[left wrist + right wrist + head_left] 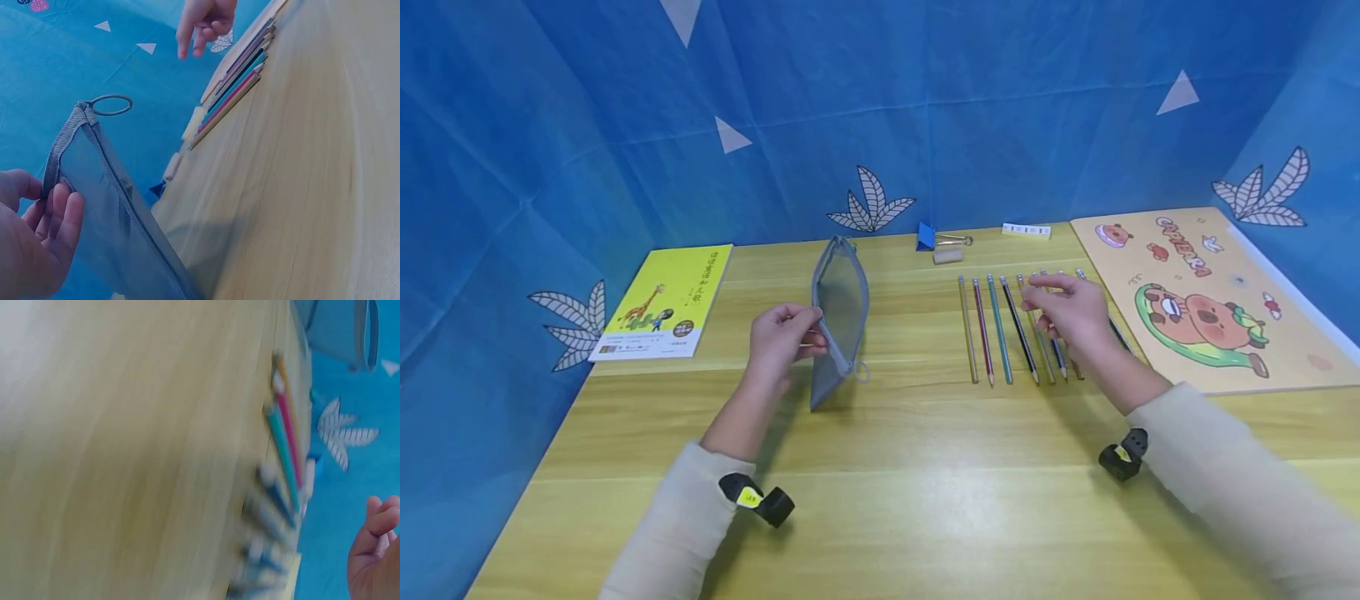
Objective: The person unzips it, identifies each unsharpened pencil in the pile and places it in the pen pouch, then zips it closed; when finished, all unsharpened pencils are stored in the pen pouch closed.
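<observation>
A grey mesh zipper pouch (841, 312) stands upright on the table with its mouth spread. My left hand (780, 337) pinches the pouch's near left rim between thumb and fingers; the left wrist view shows this grip on the mesh pouch (119, 206) too. Several pencils lie side by side on the right, among them a teal pencil (999, 329) and a black pencil (1020, 332). Above the right part of that row hovers my right hand (1071, 312), fingers loosely bent and nothing between them. It hides parts of some pencils. In the right wrist view the pencils are blurred.
A yellow-green book (666, 292) lies at the left. Behind the pencils are a blue binder clip (927, 237), a small grey-brown cylinder (947, 256) and a white patterned block (1026, 231). A capybara board (1225, 275) covers the right side. Blue cloth (1000, 108) hangs behind.
</observation>
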{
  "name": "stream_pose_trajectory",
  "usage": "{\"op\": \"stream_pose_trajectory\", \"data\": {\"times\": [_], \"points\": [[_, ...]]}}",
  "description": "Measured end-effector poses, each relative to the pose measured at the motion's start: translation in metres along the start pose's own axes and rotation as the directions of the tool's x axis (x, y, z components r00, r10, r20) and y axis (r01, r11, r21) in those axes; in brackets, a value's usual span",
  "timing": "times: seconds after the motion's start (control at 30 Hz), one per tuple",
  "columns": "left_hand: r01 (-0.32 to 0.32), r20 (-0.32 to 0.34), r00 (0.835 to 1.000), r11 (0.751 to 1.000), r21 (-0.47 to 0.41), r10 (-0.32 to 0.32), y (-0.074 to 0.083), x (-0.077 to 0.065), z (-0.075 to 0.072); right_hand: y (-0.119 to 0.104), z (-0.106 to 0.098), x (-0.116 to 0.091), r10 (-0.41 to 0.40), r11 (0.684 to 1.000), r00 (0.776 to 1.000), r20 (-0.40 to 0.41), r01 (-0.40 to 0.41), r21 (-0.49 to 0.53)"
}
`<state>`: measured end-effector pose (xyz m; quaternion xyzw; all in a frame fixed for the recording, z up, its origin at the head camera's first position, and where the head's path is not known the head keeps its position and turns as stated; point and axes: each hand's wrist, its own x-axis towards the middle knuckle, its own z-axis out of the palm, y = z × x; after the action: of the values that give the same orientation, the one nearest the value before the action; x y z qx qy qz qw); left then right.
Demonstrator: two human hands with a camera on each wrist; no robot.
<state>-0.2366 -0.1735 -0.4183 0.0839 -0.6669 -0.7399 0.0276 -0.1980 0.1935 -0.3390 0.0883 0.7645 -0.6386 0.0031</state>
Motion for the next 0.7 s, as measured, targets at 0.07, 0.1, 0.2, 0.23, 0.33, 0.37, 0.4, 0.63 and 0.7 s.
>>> {"op": "stream_pose_trajectory", "data": {"times": [0.07,0.1,0.2,0.23,0.33,0.37,0.4,0.63,0.7], "points": [[-0.011,-0.012,1.000,1.000,0.009,0.012,-0.003,0.003,0.000,0.004,-0.012,0.003,-0.006,0.999,0.999,-0.036,0.004,-0.039],[-0.018,-0.019,1.000,1.000,0.014,0.018,-0.004,0.004,0.000,0.006,-0.018,0.005,-0.012,0.998,0.998,-0.054,0.008,-0.065],[-0.034,-0.028,0.999,0.999,0.025,0.035,-0.007,0.007,0.000,0.014,-0.034,0.010,-0.025,0.993,0.995,-0.099,0.013,-0.121],[-0.040,-0.030,0.999,0.999,0.032,0.041,-0.007,0.007,-0.001,0.016,-0.038,0.011,-0.023,0.990,0.993,-0.115,0.007,-0.143],[-0.051,-0.022,0.998,0.998,0.037,0.052,-0.005,0.005,-0.002,0.021,-0.048,0.013,-0.010,0.982,0.990,-0.140,-0.017,-0.189],[-0.055,-0.020,0.998,0.998,0.039,0.056,-0.004,0.004,-0.003,0.022,-0.050,0.012,-0.011,0.978,0.990,-0.144,-0.019,-0.209],[-0.059,-0.018,0.998,0.997,0.048,0.060,-0.004,0.004,-0.003,0.023,-0.052,0.012,-0.005,0.974,0.990,-0.142,-0.027,-0.226],[-0.080,0.005,0.997,0.994,0.076,0.080,-0.004,0.003,-0.003,0.034,-0.055,0.014,0.009,0.926,0.994,-0.109,-0.049,-0.375],[-0.081,0.011,0.997,0.993,0.085,0.081,-0.005,0.003,-0.002,0.036,-0.053,0.014,0.003,0.915,0.994,-0.106,-0.045,-0.402]]}}
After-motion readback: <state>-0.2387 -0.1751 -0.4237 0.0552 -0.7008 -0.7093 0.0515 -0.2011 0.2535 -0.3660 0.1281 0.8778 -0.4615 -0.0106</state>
